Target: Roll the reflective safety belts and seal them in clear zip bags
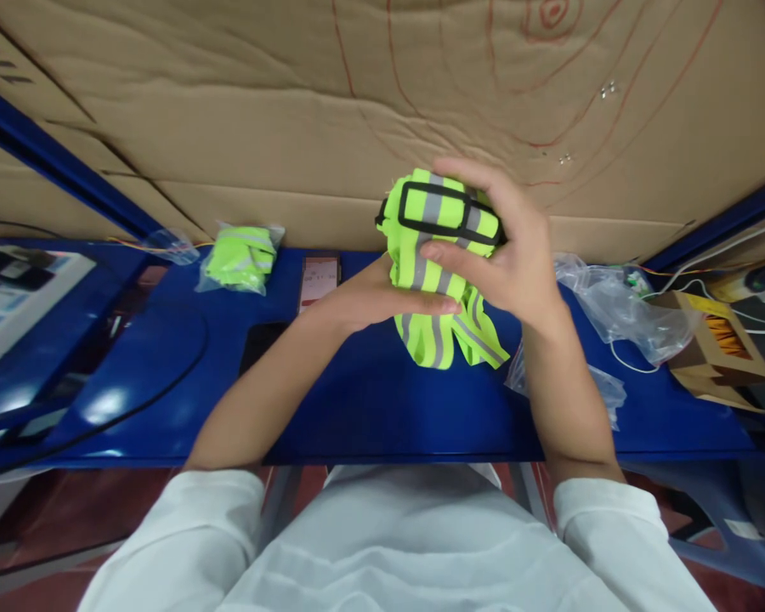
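A bundle of neon yellow reflective straps [421,263] with grey stripes and black buckles is held above the blue table, its loose ends hanging down. My left hand [395,297] supports it from below and behind, the thumb stretched along its lower side; the other fingers are hidden. My right hand [507,246] grips the bundle's right side, with fingers over the top and the thumb on the front beneath the black buckle frame. A second neon yellow bundle [240,257] lies in a clear plastic bag at the back left.
A phone [320,279] stands at the back of the blue table [370,408], a dark object beside it. Clear plastic bags [637,319] and an open cardboard box [717,348] lie right. A white tray [57,289] is far left; cardboard [261,102] lines the back.
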